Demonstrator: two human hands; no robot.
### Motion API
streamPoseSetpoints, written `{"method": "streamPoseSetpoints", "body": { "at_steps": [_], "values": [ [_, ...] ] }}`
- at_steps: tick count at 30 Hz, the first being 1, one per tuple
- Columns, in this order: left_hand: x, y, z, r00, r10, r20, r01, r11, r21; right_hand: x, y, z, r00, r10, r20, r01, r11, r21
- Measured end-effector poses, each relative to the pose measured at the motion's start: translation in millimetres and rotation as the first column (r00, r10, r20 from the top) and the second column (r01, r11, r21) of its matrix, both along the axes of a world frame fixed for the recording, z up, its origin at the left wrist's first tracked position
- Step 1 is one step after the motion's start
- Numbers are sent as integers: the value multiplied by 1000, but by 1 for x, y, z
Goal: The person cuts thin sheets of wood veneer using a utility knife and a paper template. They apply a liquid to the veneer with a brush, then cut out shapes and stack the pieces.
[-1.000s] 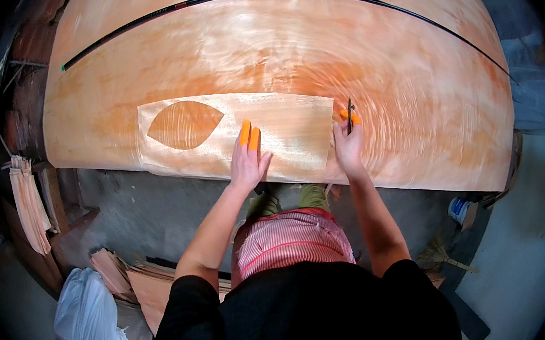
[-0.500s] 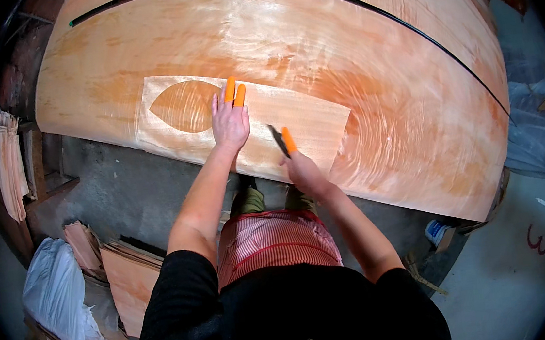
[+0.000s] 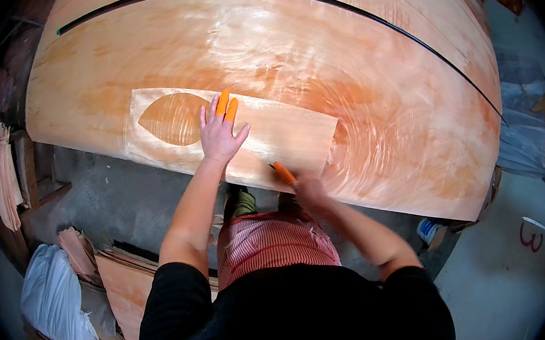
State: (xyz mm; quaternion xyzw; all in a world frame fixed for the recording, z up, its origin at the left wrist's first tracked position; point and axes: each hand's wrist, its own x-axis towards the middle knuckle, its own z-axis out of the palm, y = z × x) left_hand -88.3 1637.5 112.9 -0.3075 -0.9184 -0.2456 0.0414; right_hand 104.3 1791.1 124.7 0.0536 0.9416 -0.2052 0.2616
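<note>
A rectangular piece of pale wood veneer (image 3: pixel 281 126) lies on a large, glossy sheet of veneer (image 3: pixel 397 99). Near its left end is a pointed-oval opening (image 3: pixel 172 119) through which darker grain shows. My left hand (image 3: pixel 222 135) presses on the piece beside the oval, fingers spread, with orange covers on two fingers. Close to the sheet's near edge, my right hand (image 3: pixel 307 189) is closed around a dark, knife-like blade; only a bit of its dark tip shows past the orange-covered finger (image 3: pixel 283 171). The hand itself is slightly blurred.
A long black flexible strip (image 3: pixel 342 7) curves over the far part of the sheet. Veneer offcuts (image 3: pixel 4 176) stand at the left. Stacked wood sheets (image 3: pixel 126 285) and a white plastic bag (image 3: pixel 52 299) are at lower left. A white-and-blue container (image 3: pixel 428 228) sits under the right edge.
My right hand has drawn down toward the near edge with the dark blade, which is now mostly hidden. My left hand stays on the piece, its thumb now spread out. The whole view has shifted slightly.
</note>
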Motion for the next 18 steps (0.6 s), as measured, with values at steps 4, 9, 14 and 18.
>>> {"method": "streamPoseSetpoints", "body": {
  "at_steps": [4, 9, 14, 18],
  "values": [
    [0, 4, 3, 999, -32, 9, 32, 999, 4, -24, 97, 36, 965, 91, 247, -80, 995, -55],
    [-3, 1, -2, 1000, -27, 6, 27, 1000, 14, -55, 183, 59, 818, 535, 211, -538, 842, -49],
    [-3, -2, -3, 1000, -5, 15, 5, 1000, 15, -78, 155, 80, 889, 443, 118, -436, 896, -77],
    [-2, -4, 3, 997, -14, 72, 13, 1000, 20, -138, 97, 61, 796, 570, -204, -579, 815, 19]
  ]
}}
